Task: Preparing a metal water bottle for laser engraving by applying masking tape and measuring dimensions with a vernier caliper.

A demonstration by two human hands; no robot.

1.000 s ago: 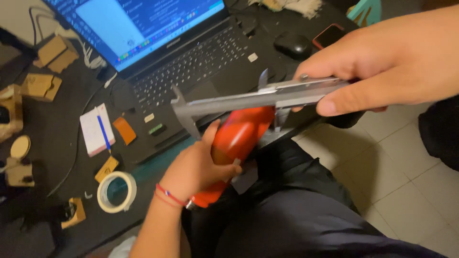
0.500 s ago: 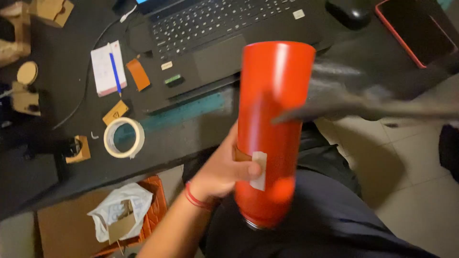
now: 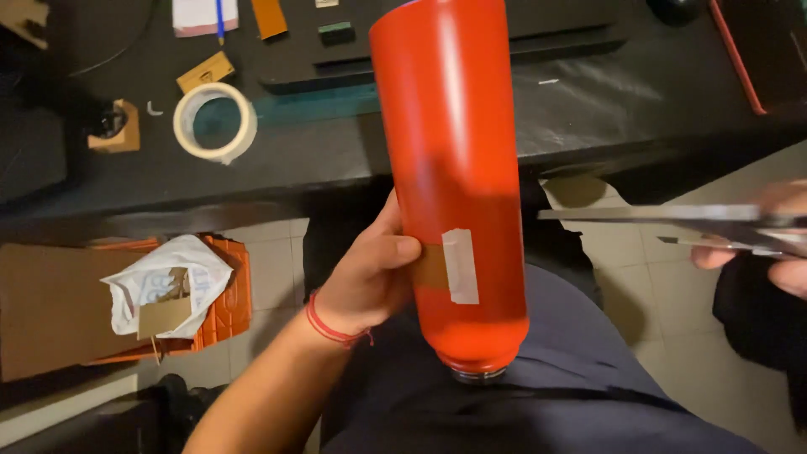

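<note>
Orange-red metal bottle [image 3: 454, 181] stands nearly upright over the seated person's lap, its mouth end down by the dark trousers and its closed end rising in front of the near edge of the surface [image 3: 588, 101]. The left hand [image 3: 366, 282] has it low on the body, fingers curled round the side with the thumb pressed just beside a strip of pale tape [image 3: 461, 266] stuck over a brown patch. The right hand [image 3: 786, 240], at the right edge of view, is closed on a grey metal caliper [image 3: 664, 215] whose beam points toward the bottle but stays apart from it. I'd judge the bottle stiff and smooth, likely slippery where the paint is glossy, and not heavy if empty; a hold round its lower half, near the tape, looks steadiest. On the surface behind lie a roll of masking tape [image 3: 213, 122] and a small wooden block [image 3: 113, 128]; under it, an orange crate [image 3: 220, 294] holds a white bag.
</note>
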